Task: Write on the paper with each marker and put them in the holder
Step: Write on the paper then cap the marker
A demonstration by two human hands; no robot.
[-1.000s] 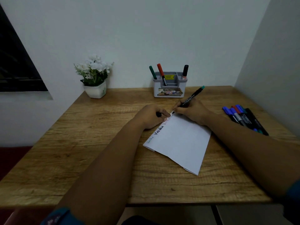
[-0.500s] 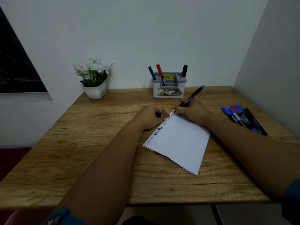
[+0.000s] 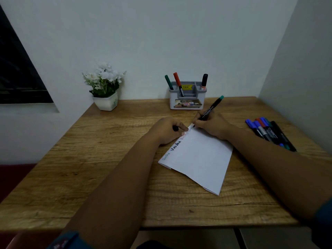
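Observation:
A folded white paper lies at an angle on the wooden desk, with several written words along its upper left edge. My right hand grips a black marker with a teal end, its tip touching the paper's far corner. My left hand rests on the paper's edge, closed around a dark marker cap. The grey holder stands at the back against the wall and holds a green, a red and a black marker. Several more markers lie in a row at the right.
A white pot of white flowers stands at the back left of the desk. Walls close the desk in behind and on the right. A dark window is on the left wall.
The right hand and marker have shifted very slightly at the paper's far corner. The left hand stays in place.

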